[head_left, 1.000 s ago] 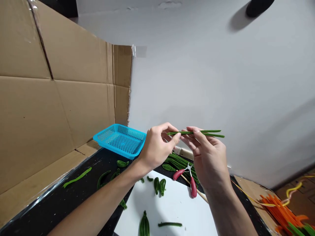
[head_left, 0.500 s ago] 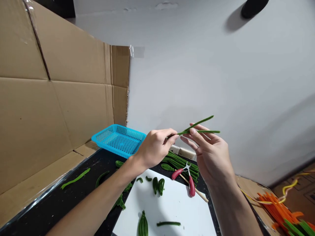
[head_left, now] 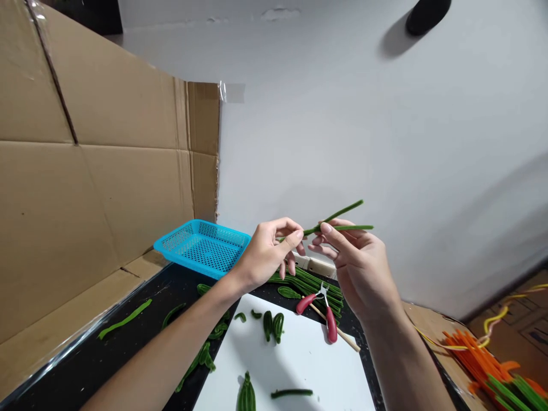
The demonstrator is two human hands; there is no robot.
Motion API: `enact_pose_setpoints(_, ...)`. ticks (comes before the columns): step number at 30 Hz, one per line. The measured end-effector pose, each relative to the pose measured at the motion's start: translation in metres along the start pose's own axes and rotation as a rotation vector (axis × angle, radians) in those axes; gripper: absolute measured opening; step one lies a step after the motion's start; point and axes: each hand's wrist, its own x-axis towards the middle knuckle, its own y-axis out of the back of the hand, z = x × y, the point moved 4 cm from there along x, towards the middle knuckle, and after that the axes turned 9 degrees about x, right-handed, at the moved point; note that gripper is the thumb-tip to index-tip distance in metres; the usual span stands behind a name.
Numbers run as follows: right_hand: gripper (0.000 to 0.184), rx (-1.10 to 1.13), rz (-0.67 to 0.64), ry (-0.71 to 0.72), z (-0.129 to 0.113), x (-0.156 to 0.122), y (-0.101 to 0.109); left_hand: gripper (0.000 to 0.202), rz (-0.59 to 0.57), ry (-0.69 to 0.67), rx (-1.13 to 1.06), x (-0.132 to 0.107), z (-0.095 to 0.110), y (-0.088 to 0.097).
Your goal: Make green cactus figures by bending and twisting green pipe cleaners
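Note:
Both hands are raised above the table, holding two green pipe cleaners that meet at the left and fan apart to the right. My left hand pinches their joined end between thumb and forefinger. My right hand has its fingers curled under the stems, thumb and fingertips against them. Below the hands lie red-handled pliers, a thin wooden stick and a pile of green pipe cleaners.
A white sheet on the black table carries several folded green pieces. A blue mesh basket stands at the back left, beside a cardboard wall. Orange, yellow and green pipe cleaners lie at the right.
The two green stems lay side by side a second ago; one now angles upward, so they fork. The hands stayed in much the same place; the view shifted slightly.

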Motion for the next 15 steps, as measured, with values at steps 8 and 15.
enact_pose_setpoints(8,0.028,0.002,-0.023,-0.037,0.0024,-0.0010,-0.0027,0.034,0.104,-0.004,-0.022,-0.0014,0.0007,-0.0018)
enact_pose_setpoints(15,0.027,-0.047,-0.065,-0.035,0.0046,-0.0031,-0.0063,0.038,0.102,0.023,-0.075,-0.0035,0.0066,-0.0028)
